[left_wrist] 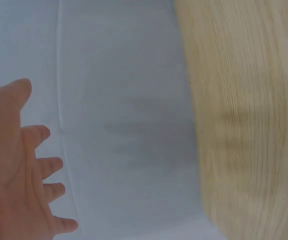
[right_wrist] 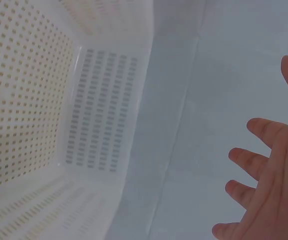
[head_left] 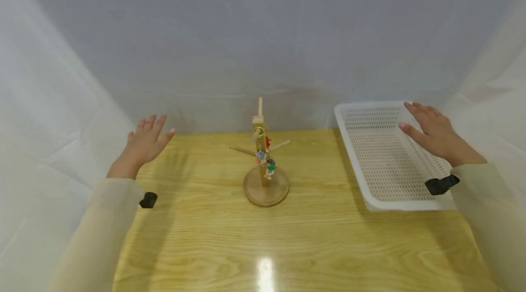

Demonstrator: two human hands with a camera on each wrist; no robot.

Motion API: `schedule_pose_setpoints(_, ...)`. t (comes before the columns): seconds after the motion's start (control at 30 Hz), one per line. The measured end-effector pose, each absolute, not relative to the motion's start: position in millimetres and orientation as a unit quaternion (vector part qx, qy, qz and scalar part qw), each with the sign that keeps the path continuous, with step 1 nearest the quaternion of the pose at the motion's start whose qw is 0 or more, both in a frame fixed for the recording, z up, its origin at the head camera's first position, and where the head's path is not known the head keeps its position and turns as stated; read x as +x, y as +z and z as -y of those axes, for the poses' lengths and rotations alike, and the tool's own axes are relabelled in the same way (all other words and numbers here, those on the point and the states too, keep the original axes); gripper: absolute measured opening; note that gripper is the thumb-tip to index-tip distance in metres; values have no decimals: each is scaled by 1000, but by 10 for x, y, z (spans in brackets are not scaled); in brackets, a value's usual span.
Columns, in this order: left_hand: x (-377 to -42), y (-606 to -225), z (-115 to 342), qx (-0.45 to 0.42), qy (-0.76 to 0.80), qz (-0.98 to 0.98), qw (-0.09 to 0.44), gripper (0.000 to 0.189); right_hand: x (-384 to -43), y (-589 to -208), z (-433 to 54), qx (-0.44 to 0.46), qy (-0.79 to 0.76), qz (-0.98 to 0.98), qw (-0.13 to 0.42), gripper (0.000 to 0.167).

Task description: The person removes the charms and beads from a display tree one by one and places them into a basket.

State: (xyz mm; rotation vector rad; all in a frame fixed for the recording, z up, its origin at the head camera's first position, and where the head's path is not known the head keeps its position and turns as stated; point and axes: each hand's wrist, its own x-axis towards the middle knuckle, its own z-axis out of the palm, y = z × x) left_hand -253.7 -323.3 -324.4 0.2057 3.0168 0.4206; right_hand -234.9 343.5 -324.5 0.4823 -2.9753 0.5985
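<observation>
A wooden stand [head_left: 263, 175] with a round base and several pegs stands mid-table. From its upper part hang several small figure keychains [head_left: 270, 169], with red, blue and green parts and gold-coloured rings. My left hand [head_left: 144, 146] hovers over the table's left side, fingers spread, holding nothing; its palm [left_wrist: 14, 185] shows in the left wrist view. Above the right part of a white plastic basket [head_left: 361, 187] is my right hand [head_left: 433, 132], its fingers also spread and holding nothing. In the right wrist view the perforated basket wall [right_wrist: 101, 110] lies beside that hand.
The wooden table [head_left: 230, 242] has a light grain and a bright reflection near its front. Pale sheeting [head_left: 263, 45] hangs behind the table and on both sides. Dark wrist straps [head_left: 441, 185] sit over the light sleeves.
</observation>
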Motion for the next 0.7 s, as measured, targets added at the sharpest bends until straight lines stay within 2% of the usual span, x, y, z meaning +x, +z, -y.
schedule_pose_setpoints(0.33, -2459, -3278, 3015, 97, 171, -980, 21, 75, -2249, -3230, -3205, 202, 261, 943, 44, 64)
schedule_pose_setpoints(0.6, -2420, -3466, 2823, 144, 217, -965, -16, 69, -2147, -3280, -3072, 202, 342, 918, 12, 63)
schedule_pose_setpoints(0.7, -2407, -3544, 2744, 169, 237, -956, -32, 67, -2107, -3289, -2992, 217, 353, 910, 18, 62)
